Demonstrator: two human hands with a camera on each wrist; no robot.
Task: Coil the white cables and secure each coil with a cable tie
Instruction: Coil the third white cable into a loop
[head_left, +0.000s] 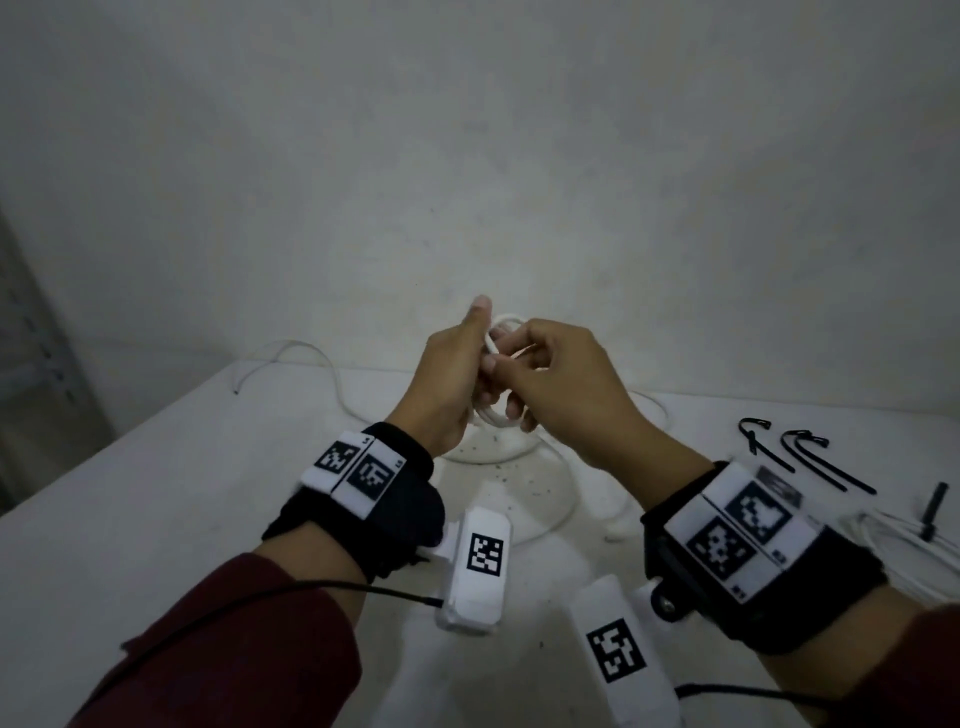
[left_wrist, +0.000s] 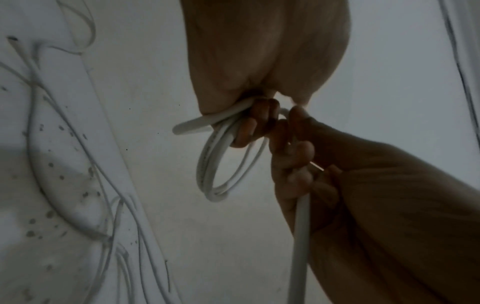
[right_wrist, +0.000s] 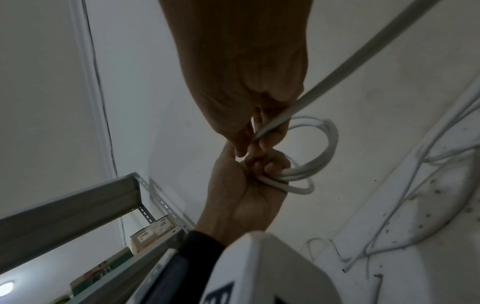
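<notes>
Cable coil (head_left: 497, 415) in L hand (head_left: 451, 384), R hand (head_left: 566, 384) feeding strand.

The left hand (left_wrist: 262, 61) grips a small coil (left_wrist: 221, 164) of white cable, fingers curled round its loops. The right hand (left_wrist: 324, 164) meets it from the lower right, fingers closed on the free run of cable (left_wrist: 300, 236) leading down. Loose cables (left_wrist: 103, 205) lie on the speckled white table (left_wrist: 67, 257) at left

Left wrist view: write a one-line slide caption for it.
Left hand grips a small white cable coil while the right hand feeds the cable's straight run toward it.
</notes>
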